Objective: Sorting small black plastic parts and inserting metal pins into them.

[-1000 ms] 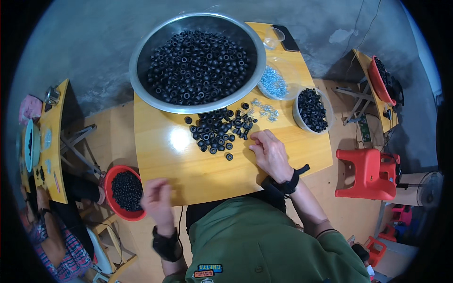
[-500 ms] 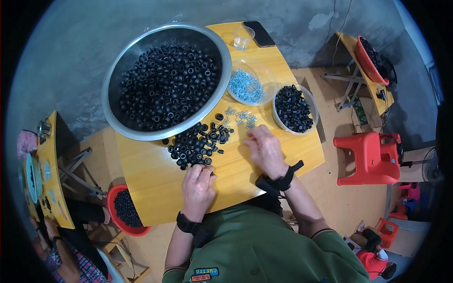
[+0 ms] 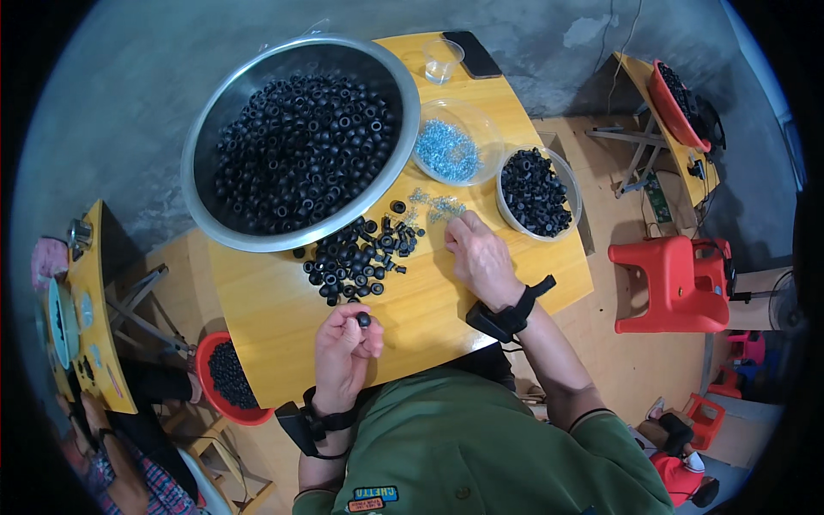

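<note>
One steel basin (image 3: 309, 56) stands at left. The left hand (image 3: 342, 345), just drawn back, now pinches one black cap (image 3: 364, 319), singling it out from a loose heap (image 3: 343, 262) too jumbled to count. Beyond sits one tub of silvery bits (image 3: 487, 142); the right hand (image 3: 481, 257) curls inward, its hold impossible to tell, near one tub of black parts (image 3: 567, 176).

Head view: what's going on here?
The person's left hand pinches a round black piece above the yellow table. The right hand is beside some small, shiny pieces; whether its grip holds one can't be seen. A loose pile of black parts lies just in front of a steel bowl containing many more.
</note>
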`<action>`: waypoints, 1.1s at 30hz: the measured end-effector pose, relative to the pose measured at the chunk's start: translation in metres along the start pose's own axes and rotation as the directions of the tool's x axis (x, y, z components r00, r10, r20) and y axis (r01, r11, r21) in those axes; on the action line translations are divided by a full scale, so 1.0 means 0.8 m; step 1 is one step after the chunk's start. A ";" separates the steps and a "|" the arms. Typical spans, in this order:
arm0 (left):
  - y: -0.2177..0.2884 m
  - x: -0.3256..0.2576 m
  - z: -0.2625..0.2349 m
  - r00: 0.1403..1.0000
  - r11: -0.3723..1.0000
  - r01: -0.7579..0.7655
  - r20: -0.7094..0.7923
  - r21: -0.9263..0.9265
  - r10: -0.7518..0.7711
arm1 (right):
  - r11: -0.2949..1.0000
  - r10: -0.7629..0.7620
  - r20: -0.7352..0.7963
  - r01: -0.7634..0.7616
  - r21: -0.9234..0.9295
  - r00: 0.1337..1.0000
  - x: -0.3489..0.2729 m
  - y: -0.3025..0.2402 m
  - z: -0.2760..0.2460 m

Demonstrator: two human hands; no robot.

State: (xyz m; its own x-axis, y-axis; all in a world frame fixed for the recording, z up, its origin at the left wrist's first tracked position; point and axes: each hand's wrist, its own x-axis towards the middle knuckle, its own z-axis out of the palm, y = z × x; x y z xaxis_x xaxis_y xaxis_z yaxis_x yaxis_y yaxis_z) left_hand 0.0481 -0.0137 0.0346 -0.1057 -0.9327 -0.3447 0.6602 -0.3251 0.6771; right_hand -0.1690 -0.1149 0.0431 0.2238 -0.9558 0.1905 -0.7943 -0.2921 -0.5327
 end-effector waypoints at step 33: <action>-0.040 -0.028 0.026 0.994 0.994 -0.037 0.100 -0.099 0.047 | 0.719 -0.233 0.042 0.142 0.681 0.972 -0.080 -0.079 -0.007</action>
State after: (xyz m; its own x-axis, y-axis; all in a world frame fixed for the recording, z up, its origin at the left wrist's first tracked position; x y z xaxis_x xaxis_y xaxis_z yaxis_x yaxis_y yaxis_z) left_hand 0.0138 0.0139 0.0344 -0.1486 -0.9579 -0.2455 0.7338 -0.2733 0.6220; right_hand -0.1363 -0.0347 0.0694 0.4264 -0.8620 0.2741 -0.1544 -0.3680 -0.9169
